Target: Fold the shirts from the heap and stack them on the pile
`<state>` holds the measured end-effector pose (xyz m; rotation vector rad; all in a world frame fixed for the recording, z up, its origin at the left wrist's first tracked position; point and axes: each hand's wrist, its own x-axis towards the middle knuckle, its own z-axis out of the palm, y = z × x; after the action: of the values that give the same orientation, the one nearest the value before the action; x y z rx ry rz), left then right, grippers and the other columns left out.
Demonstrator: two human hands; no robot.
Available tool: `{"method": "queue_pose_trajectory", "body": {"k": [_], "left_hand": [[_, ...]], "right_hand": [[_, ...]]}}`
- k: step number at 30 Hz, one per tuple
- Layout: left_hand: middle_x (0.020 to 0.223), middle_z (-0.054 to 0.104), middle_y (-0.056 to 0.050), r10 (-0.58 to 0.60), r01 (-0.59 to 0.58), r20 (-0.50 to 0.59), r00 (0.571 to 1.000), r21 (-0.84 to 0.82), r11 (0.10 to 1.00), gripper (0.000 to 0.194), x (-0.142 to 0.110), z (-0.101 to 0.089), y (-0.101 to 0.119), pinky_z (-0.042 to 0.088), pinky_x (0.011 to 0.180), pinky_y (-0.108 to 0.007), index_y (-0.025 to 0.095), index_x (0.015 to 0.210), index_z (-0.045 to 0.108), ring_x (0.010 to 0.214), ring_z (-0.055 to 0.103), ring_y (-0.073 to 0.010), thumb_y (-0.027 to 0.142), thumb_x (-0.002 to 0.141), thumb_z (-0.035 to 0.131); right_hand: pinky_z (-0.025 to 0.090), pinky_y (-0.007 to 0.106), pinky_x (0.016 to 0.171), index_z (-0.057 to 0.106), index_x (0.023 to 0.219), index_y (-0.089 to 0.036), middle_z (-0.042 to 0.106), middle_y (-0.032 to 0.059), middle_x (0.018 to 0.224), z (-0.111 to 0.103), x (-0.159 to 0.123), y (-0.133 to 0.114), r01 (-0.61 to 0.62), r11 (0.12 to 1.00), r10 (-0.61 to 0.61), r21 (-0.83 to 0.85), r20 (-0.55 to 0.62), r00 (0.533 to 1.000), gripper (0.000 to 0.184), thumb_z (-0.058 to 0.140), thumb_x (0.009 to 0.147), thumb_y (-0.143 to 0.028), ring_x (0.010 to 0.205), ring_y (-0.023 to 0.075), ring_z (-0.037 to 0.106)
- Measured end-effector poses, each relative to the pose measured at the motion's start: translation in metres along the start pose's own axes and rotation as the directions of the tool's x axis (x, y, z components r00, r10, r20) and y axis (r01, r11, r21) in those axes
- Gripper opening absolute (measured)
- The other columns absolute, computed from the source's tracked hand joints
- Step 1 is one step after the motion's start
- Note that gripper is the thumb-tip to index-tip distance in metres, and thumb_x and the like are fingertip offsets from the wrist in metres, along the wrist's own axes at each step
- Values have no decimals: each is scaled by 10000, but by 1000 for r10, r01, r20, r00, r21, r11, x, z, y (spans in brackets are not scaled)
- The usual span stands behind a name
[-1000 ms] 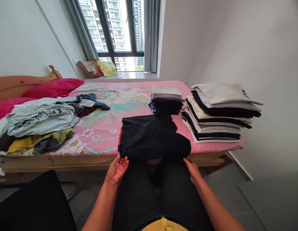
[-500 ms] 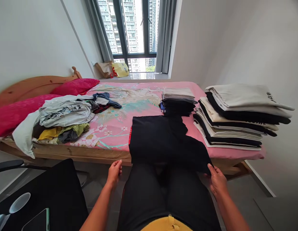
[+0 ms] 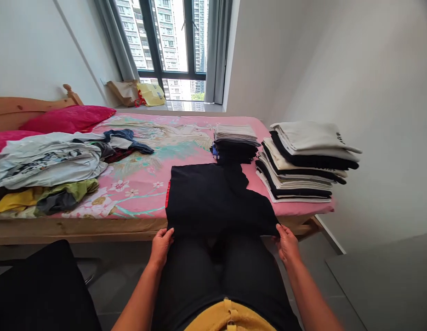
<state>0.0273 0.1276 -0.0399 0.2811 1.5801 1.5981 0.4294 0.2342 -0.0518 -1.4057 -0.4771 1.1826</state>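
Note:
A black garment lies spread over the front edge of the bed, its near side hanging toward my legs. A strip of red shows along its left edge; whether it is a top or shorts I cannot tell. At its near left corner, my left hand pinches the cloth between thumb and fingers. My right hand grips the near right corner. The garment's far side reaches close to a small folded stack of grey and black clothes.
A tall stack of folded white and black clothes stands at the bed's right. Rumpled clothes lie at the left beside red pillows. A black chair is at lower left. Bags sit by the window.
My left hand has come from beside the black garment to its near left corner and taken hold of it. My right hand keeps its grip. The view has shifted right.

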Motion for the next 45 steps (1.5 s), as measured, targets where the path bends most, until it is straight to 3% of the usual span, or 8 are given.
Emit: {"method": "queue_pose_trajectory", "body": {"k": [12,16,20,24,29,39,42,45], "left_hand": [[945,656,-1,258,-284,123,958,305,909,417,-45,-28,3,499,664,-212,225,1015,654,709,592,-120,454,669,687],[1021,647,-15,299,-360,206,932,428,829,410,-49,-24,14,468,800,-254,248,1049,681,859,582,-173,445,691,648],[876,633,-9,375,-498,329,866,521,693,425,-50,-26,22,443,822,-266,284,1034,695,854,574,-197,336,613,715],[775,597,-4,490,-589,340,803,585,558,335,-49,-26,30,431,776,-264,311,935,719,773,553,-202,244,610,671],[754,582,-10,579,-664,390,716,637,392,274,-45,-25,37,401,734,-263,312,914,722,747,551,-200,275,659,628],[863,599,-32,606,-695,424,673,641,324,268,-40,-50,28,430,744,-290,309,938,705,822,571,-209,409,714,597],[1011,570,-66,669,-709,372,644,618,339,240,-43,-51,29,439,769,-313,280,890,703,929,554,-234,409,720,593],[1158,559,-69,653,-687,307,693,557,467,211,-55,-49,37,451,801,-318,271,865,698,1015,544,-251,385,701,630]], "right_hand": [[448,222,423,537,857,-197,544,-63,633,-15,-17,-5,-28,992,30,-123,13,999,432,715,559,-454,436,87,506],[431,236,469,511,939,-193,497,-64,617,-16,-23,5,203,931,-229,-303,-53,972,424,641,652,-476,501,110,491],[452,293,671,543,907,-189,539,6,740,-4,-56,9,631,610,-552,-479,314,773,231,527,818,-401,682,153,519],[400,377,850,541,967,-204,558,75,983,23,-84,16,831,201,-514,-519,666,541,224,604,777,-304,946,235,501],[380,393,808,528,978,-211,549,83,984,53,-70,29,752,-36,-472,-659,674,568,313,655,693,-213,934,264,478],[333,388,969,557,966,-214,617,29,932,30,-63,-5,916,106,-584,-387,722,372,257,383,813,-101,931,184,536],[378,363,928,558,972,-216,620,33,933,24,-74,-20,920,165,-618,-355,690,377,256,361,833,-129,925,185,555],[441,292,765,556,901,-216,614,23,839,23,-89,-34,888,271,-608,-373,649,458,216,354,837,-172,796,171,577]]}}
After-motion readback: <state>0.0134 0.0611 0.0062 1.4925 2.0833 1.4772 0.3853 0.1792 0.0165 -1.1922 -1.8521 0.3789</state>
